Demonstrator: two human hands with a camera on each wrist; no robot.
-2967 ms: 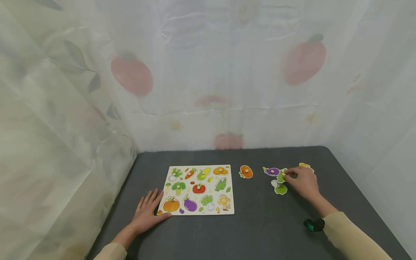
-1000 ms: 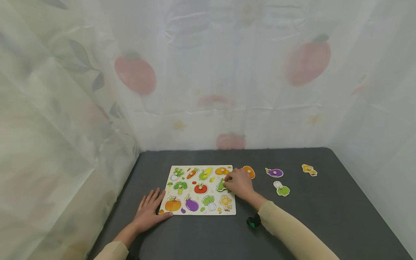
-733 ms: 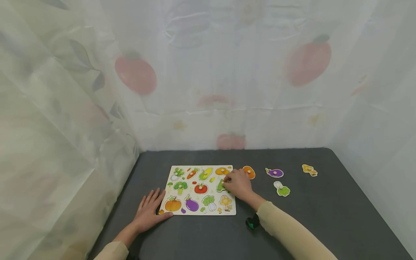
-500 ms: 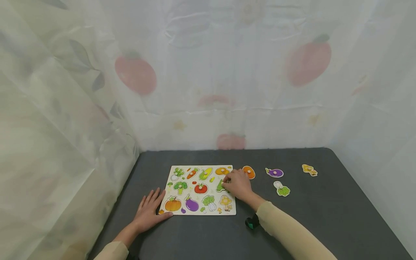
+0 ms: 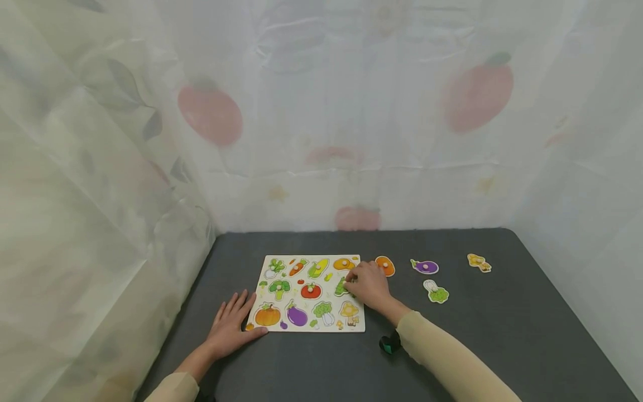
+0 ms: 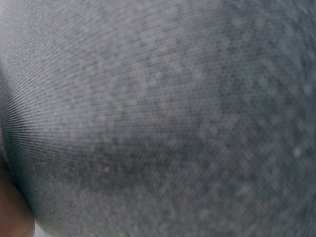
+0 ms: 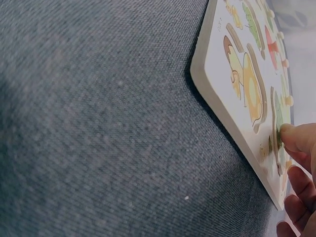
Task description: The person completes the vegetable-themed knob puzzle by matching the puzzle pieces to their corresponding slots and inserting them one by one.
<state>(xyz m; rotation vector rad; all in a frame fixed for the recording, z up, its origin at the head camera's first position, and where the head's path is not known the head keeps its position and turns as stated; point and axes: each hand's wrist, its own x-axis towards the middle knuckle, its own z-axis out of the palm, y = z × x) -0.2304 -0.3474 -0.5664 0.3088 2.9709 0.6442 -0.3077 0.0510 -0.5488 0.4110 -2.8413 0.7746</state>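
My right hand [image 5: 369, 286] pinches the knob of a green pea-pod puzzle piece [image 5: 340, 287] at the right side of the white vegetable puzzle board [image 5: 321, 328]. Fingers partly cover the piece, which lies over the pea-pod recess. In the right wrist view, thumb and fingertips of that hand [image 7: 302, 148] come in at the right, beyond the mushroom recess [image 7: 247, 86]. Spread flat, my left hand [image 5: 226, 329] rests at the board's lower left, its thumb along the front edge. The left wrist view has mostly blurred grey cloth and a bit of skin.
Right of the board lie an orange pumpkin piece [image 5: 385, 266], partly behind the right hand, an eggplant piece [image 5: 425, 267], a bok choy piece [image 5: 436, 292] and a mushroom piece [image 5: 479, 262]. Knobbed pieces such as the tomato [image 5: 311, 291] sit in the board. Curtains surround the dark table [image 5: 311, 368].
From the loose pieces on the right, my right hand has brought the pea-pod piece left onto the board. It has barely moved over the last second. The left hand has stayed put.
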